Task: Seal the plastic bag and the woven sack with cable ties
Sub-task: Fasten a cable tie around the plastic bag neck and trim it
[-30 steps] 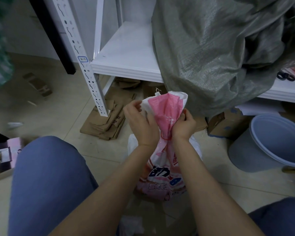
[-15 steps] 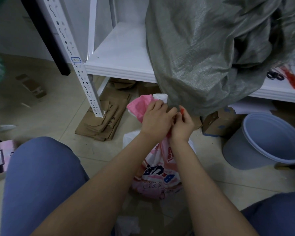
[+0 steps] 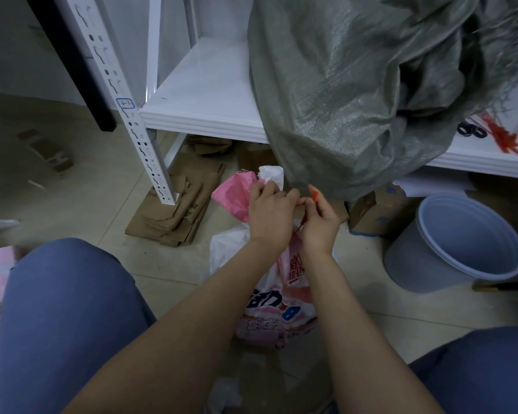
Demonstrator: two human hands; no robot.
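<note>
Grips the bunched neck of the pink-and-white plastic bag (image 3: 278,294) with the left hand (image 3: 269,216), bag upright on the floor (image 3: 102,210). Pinches a red cable tie (image 3: 314,195) at that neck with the right hand (image 3: 319,225) (tip poking up above the fingers). Works just beneath the grey woven sack (image 3: 356,100), slumped over the white shelf (image 3: 204,94) edge.

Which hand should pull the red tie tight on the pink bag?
Probably the right. The right hand pinches the red cable tie, so it can pull straight away. The left hand grips the plastic bag by its bunched neck and looks busy holding it closed.
</note>
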